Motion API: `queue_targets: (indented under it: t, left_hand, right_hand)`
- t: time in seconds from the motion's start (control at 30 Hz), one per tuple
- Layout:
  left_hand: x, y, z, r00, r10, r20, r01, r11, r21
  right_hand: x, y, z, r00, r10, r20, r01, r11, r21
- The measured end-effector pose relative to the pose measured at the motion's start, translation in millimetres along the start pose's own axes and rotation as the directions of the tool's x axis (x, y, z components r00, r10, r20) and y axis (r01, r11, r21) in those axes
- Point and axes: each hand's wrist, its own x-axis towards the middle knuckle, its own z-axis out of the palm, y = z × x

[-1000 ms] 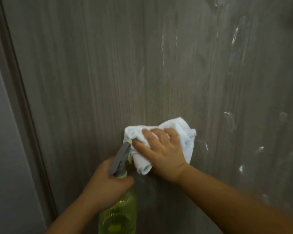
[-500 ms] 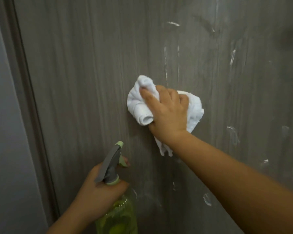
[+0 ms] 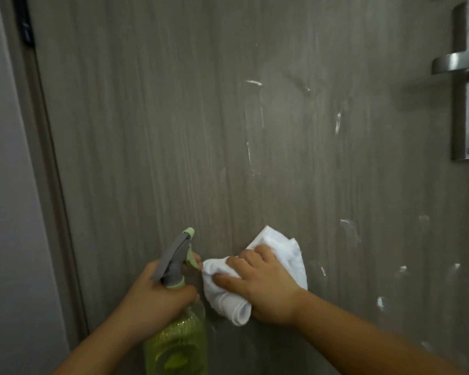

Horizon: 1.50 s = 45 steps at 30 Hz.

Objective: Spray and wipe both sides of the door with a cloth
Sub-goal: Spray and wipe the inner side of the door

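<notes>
Grey wood-grain door [image 3: 173,131]: I see R hand [image 3: 266,288] gripping bunched white cloth [image 3: 282,250]; L hand [image 3: 152,293] just beside, clutching green spray bottle [image 3: 176,342].

head view: single camera, worn on the head | faces forward and slightly down, close to a grey wood-grain door [image 3: 173,131] filling most of the frame | frame edge at left | handle [image 3: 460,62] upper right | forearms enter from bottom edge

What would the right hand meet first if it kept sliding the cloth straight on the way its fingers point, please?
The right hand points up-left along the door; the spray bottle nozzle in the left hand likely comes first, though depth is unclear.
</notes>
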Motion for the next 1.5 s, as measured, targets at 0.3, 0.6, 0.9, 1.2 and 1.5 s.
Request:
queue_targets:
  t: [0.3,0.6,0.9,1.2,1.5]
  left_hand:
    - [40.1,50.4,7.6,0.997,0.073,0.029,-0.074,0.997,0.019]
    - [58.1,78.7,17.7,0.995,0.045,0.092,-0.051,0.997,0.06]
    - [70.7,91.8,11.3,0.988,0.154,0.025,-0.153,0.988,-0.023]
    - [82.8,98.2,7.2,0.981,0.178,-0.072,-0.184,0.979,-0.086]
    - [75.7,85.7,1.6,0.974,0.185,-0.132,-0.197,0.977,-0.081]
  right_hand:
    - [10.4,90.1,-102.4,0.611,0.762,-0.213,-0.675,0.643,0.362]
    - [11.8,173.8,-141.4,0.496,0.848,-0.185,-0.752,0.526,0.398]
    - [75.0,206.1,-167.8,0.551,0.756,-0.354,-0.659,0.654,0.37]
    - [150.8,197.1,-141.3,0.691,0.581,-0.43,-0.656,0.754,-0.034]
    - [77.2,121.0,-62.8,0.913,0.14,-0.384,-0.201,0.972,-0.123]
